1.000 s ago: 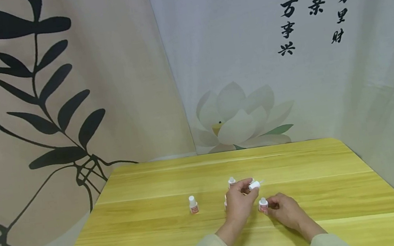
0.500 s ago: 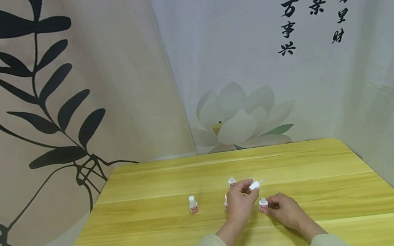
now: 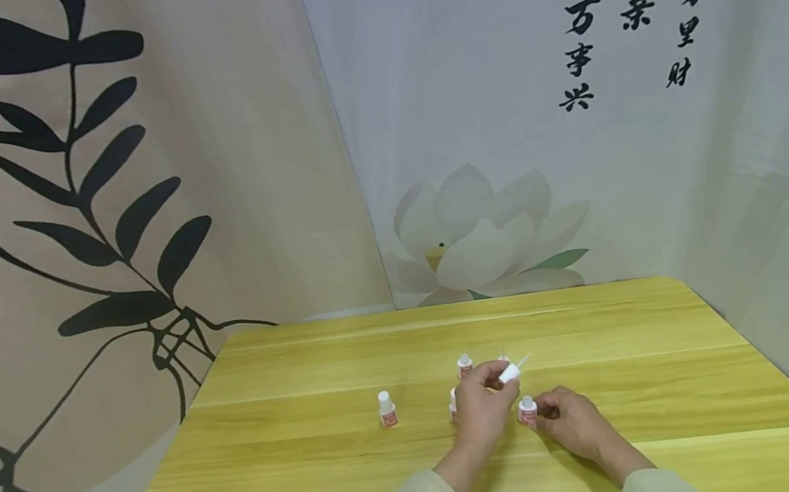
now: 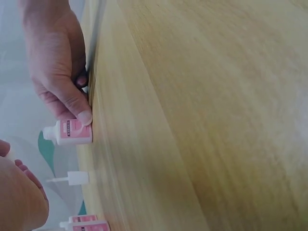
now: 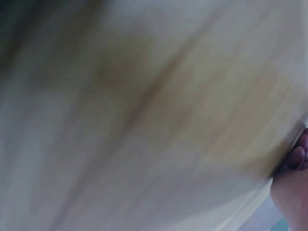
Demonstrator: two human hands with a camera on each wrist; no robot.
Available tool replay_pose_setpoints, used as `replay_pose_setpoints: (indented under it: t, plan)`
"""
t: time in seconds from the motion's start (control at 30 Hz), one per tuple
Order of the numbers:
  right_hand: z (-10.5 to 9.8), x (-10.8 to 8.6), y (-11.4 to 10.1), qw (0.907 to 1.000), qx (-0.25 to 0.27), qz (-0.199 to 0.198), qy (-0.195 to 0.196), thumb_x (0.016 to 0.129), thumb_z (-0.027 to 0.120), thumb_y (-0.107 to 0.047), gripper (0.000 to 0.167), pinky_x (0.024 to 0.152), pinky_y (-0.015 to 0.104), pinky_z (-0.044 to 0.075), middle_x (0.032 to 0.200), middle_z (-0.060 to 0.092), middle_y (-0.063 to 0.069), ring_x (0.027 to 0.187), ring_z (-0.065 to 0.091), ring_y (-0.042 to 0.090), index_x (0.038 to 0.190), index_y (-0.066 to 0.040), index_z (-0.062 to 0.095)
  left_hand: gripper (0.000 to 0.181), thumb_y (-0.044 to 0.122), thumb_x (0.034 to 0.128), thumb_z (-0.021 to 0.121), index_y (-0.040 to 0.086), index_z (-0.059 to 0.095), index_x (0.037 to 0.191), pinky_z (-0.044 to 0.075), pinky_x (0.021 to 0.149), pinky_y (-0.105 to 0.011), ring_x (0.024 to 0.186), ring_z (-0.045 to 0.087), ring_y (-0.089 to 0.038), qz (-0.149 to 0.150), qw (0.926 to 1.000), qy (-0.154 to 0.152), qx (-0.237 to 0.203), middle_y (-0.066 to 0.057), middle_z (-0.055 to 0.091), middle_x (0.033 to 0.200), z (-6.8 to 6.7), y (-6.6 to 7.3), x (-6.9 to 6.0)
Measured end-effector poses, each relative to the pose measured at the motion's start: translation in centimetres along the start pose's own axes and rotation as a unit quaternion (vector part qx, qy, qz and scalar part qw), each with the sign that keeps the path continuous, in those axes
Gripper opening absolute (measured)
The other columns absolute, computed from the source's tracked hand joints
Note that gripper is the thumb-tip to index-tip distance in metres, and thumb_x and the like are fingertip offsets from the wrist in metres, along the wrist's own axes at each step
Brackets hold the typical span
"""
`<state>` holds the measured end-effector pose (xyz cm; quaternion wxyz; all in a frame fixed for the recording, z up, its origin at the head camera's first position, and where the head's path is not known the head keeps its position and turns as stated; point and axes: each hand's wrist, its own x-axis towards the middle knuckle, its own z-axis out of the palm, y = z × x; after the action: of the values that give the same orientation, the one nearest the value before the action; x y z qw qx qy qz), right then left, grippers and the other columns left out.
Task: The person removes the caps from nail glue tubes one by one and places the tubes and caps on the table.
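In the head view my left hand (image 3: pixel 483 406) pinches a white cap (image 3: pixel 509 373) with a thin stem, which points up and to the right. Close by on the right, my right hand (image 3: pixel 574 421) holds a small bottle (image 3: pixel 527 410) with a pink label, upright on the table and without its cap. The left wrist view shows the thumb and fingers on that bottle (image 4: pixel 72 132). Another white cap (image 4: pixel 78 178) stands on the table, its stem up. The left hand (image 4: pixel 21 197) shows only partly there. Only an edge of the right hand (image 5: pixel 291 192) enters the right wrist view.
A bottle with a white cap (image 3: pixel 387 409) stands apart on the left. Behind the left hand is another small bottle (image 3: pixel 465 365); one more bottle (image 3: pixel 453 406) is partly hidden by that hand. All stand on a wooden table (image 3: pixel 284 480) before a printed cloth (image 3: pixel 263 172).
The cap in my left hand has tilted slightly, its stem now pointing higher. The right hand and its bottle stay in place.
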<state>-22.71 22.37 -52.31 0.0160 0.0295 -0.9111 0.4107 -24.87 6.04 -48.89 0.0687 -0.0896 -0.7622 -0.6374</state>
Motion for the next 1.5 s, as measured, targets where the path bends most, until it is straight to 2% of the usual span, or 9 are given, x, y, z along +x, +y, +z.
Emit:
replay_pose_setpoints:
  t: [0.23,0.33,0.53,0.67,0.83,0.93,1.07,1.23,1.5]
  plan:
    - [0.03,-0.04,0.08,1.0000,0.000,0.001,-0.003,0.084,0.080,-0.019,0.011,0.080,0.039,0.050,0.091,0.060,-0.002,0.086,0.057,0.014,0.094,-0.015,0.076,0.026,0.009,0.0848,0.075,0.006,0.073,0.111,0.040,0.050,-0.016,0.072,0.054,-0.004,-0.004,1.0000,-0.007,0.005,0.009,0.064,0.082,-0.02,-0.11,-0.02]
    - [0.02,-0.03,0.05,1.0000,0.002,0.001,-0.004,0.084,0.080,-0.018,0.011,0.081,0.040,0.051,0.091,0.060,-0.002,0.086,0.058,0.014,0.094,-0.015,0.076,0.023,0.008,0.0850,0.075,0.007,0.074,0.108,0.041,0.051,-0.016,0.072,0.055,-0.004,-0.001,1.0000,-0.009,0.002,0.009,0.064,0.081,0.00,-0.11,-0.06]
    - [-0.01,0.04,-0.01,1.0000,0.005,0.002,-0.003,0.084,0.080,-0.018,0.013,0.080,0.039,0.050,0.091,0.060,-0.002,0.085,0.058,0.014,0.095,-0.014,0.075,0.020,0.004,0.0837,0.075,0.008,0.073,0.103,0.046,0.061,-0.018,0.077,0.056,-0.004,0.003,1.0000,-0.008,0.001,0.009,0.065,0.082,0.08,-0.09,-0.12]
    - [0.01,0.04,-0.04,0.9999,0.006,0.008,-0.005,0.084,0.079,-0.017,0.014,0.078,0.037,0.050,0.091,0.060,-0.002,0.084,0.057,0.013,0.096,-0.012,0.075,0.023,0.004,0.0838,0.075,0.006,0.072,0.106,0.047,0.065,-0.018,0.079,0.057,-0.003,0.002,1.0000,-0.007,0.000,0.009,0.066,0.084,0.20,-0.07,-0.12]
    - [0.02,0.07,0.00,0.9999,0.010,0.008,-0.005,0.084,0.080,-0.017,0.015,0.078,0.036,0.050,0.091,0.060,-0.002,0.083,0.057,0.014,0.097,-0.011,0.075,0.028,0.005,0.0847,0.075,0.003,0.072,0.112,0.044,0.057,-0.017,0.078,0.056,-0.003,0.001,1.0000,-0.008,-0.002,0.007,0.067,0.085,0.23,-0.06,-0.16]
    - [0.00,0.06,0.01,0.9999,0.009,0.006,-0.006,0.084,0.080,-0.017,0.015,0.078,0.036,0.050,0.090,0.059,-0.002,0.083,0.057,0.014,0.096,-0.011,0.075,0.024,0.005,0.0848,0.074,0.004,0.072,0.109,0.042,0.055,-0.017,0.078,0.056,-0.004,0.003,0.9999,-0.010,-0.001,0.007,0.066,0.083,0.21,-0.02,-0.20]
    - [0.00,0.05,0.04,0.9999,0.007,0.006,-0.007,0.084,0.080,-0.017,0.014,0.079,0.037,0.051,0.091,0.059,-0.002,0.085,0.058,0.014,0.096,-0.012,0.075,0.020,0.003,0.0846,0.073,0.007,0.072,0.104,0.044,0.061,-0.018,0.079,0.056,-0.004,0.004,0.9999,-0.014,0.001,0.004,0.067,0.086,0.12,0.04,-0.31]
    - [0.00,0.06,0.02,1.0000,0.003,0.004,-0.006,0.084,0.080,-0.021,0.016,0.079,0.039,0.051,0.091,0.060,-0.002,0.085,0.058,0.015,0.097,-0.012,0.075,0.019,0.002,0.0844,0.073,0.009,0.071,0.102,0.045,0.062,-0.018,0.081,0.055,-0.006,0.000,0.9998,-0.019,-0.006,0.002,0.067,0.089,0.03,0.01,-0.51]
    - [-0.10,-0.08,-0.24,0.9997,0.005,0.018,-0.013,0.085,0.079,-0.022,0.015,0.080,0.040,0.050,0.092,0.060,-0.001,0.086,0.057,0.015,0.097,-0.014,0.075,0.019,0.005,0.0808,0.077,0.010,0.073,0.098,0.042,0.063,-0.019,0.084,0.053,-0.012,0.002,1.0000,-0.009,-0.001,0.008,0.062,0.091,0.16,-0.01,-0.53]
